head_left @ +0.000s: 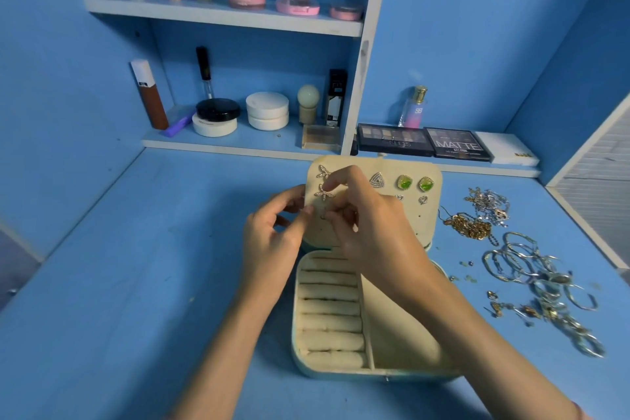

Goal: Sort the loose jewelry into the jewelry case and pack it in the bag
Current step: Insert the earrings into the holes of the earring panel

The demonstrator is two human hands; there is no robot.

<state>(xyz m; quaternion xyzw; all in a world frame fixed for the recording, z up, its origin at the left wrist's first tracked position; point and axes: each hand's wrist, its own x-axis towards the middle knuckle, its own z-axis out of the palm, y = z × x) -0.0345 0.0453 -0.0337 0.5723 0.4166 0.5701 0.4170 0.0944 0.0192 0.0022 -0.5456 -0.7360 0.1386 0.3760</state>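
While upright, lid (pixel 420 222) (studded) behind hands (pixel 371 235)

Left forearm enters from 6 o'clock, right from 4; left hand (pixel 272 237) pinches the edge of the case lid (pixel 414 225); right hand (pixel 371 235) curls its fingers just beside.

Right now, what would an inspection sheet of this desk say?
Surface: blue desk, jewelry case open on it.
Job's things: earrings pinned in earring panel; chains and rings loose at right; no bag seen.
Clutter: small beads beside case.
Hands: left hand fingers pinch panel edge; right hand at panel, hold unclear.
Cables: nothing seen.
Surroundings: shelves of cosmetics, palettes behind.
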